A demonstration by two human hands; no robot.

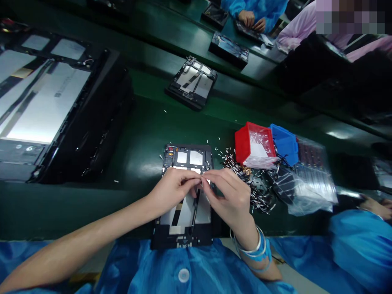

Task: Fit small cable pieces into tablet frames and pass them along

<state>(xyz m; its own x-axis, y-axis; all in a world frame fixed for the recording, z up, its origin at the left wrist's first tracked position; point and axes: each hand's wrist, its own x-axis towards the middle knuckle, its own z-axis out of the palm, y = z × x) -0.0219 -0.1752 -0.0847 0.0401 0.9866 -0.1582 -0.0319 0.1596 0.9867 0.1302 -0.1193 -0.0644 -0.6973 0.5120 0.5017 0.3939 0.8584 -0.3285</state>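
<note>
An opened tablet chassis (186,157) lies on the green belt right in front of me, its silver battery and black cables exposed. My left hand (173,188) and my right hand (228,196) meet above its middle. Both pinch a small white piece (204,179) between thumb and fingertips; it is too small to name. A blue and white band circles my right wrist. Part of the tablet's lower half is hidden under my hands.
A red bin (254,143) and a blue bin (286,143) stand right of the tablet, beside clear bags (312,179) and scattered small parts (260,196). More opened tablets lie at the left (39,102) and further up the belt (192,81). Other people's hands (252,20) work at the back and right.
</note>
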